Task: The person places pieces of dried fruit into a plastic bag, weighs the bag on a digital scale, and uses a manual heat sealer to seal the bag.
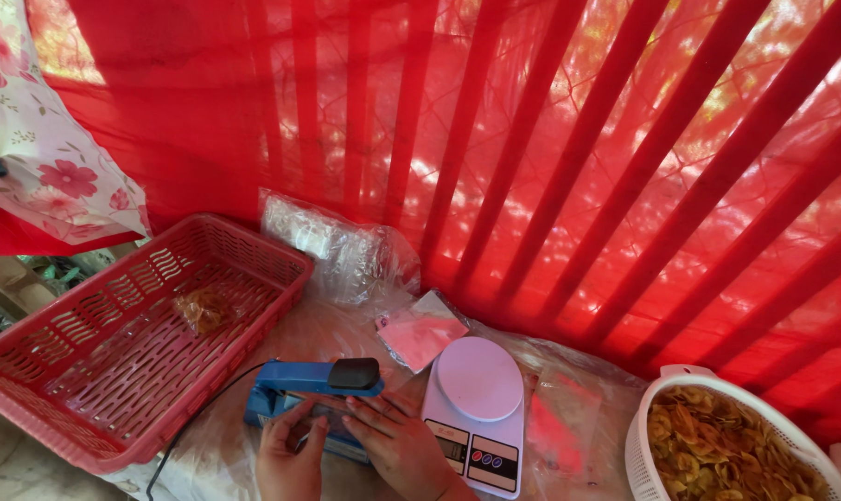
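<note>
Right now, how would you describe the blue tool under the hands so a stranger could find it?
Start at the big red basket on the left. Just right of its near corner lies the blue heat sealer, beside the white kitchen scale. Only it has a raised blue arm with a black knob.

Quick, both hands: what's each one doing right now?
Left hand: fingers bent, touching a clear bag under the blue heat sealer.
Right hand: open, flat on that bag.
</note>
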